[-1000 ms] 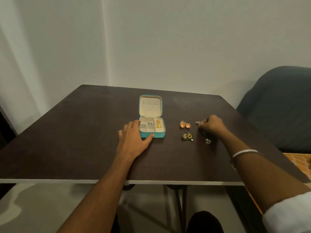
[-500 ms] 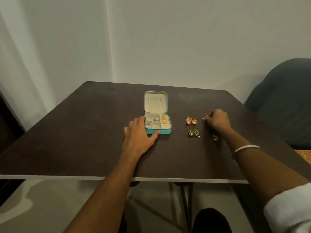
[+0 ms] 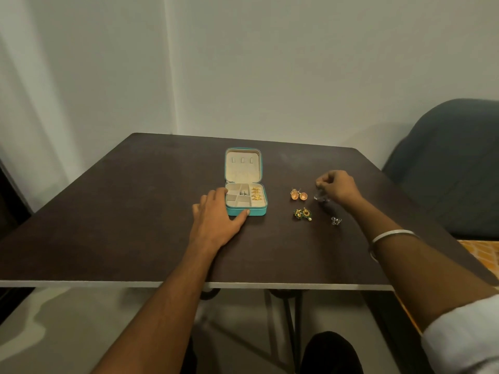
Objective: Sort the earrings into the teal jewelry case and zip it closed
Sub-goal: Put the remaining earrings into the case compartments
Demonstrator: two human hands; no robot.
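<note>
Since a second ago the right hand (image 3: 339,186) has lifted slightly off the table (image 3: 108,225), fingers curled in a pinch; something small and silvery (image 3: 318,196) hangs just under it, probably a clear earring, too blurred to confirm. The left hand (image 3: 216,220) has not shifted: fingers fairly straight, thumb against the front wall of the teal jewelry case (image 3: 246,211), fingers along its left side, bracing it, gripping nothing.

The case sits mid-table, lid open and standing up at the back. Gold earrings (image 3: 256,193) fill its right compartment, a small dark pair (image 3: 243,193) lies in a middle one.

Right of the case: orange dome pair (image 3: 299,195) nearest, green-gold pair (image 3: 303,214) just in front of that, a clear stud (image 3: 336,220) farther right, near the right forearm.

Handling judgement: earrings are tiny, light and rigid with thin posts, so they slip easily; pinch by the body, fingertips only. The case is light and would slide unless braced. The right hand is well right of the case, beyond the orange pair.
</note>
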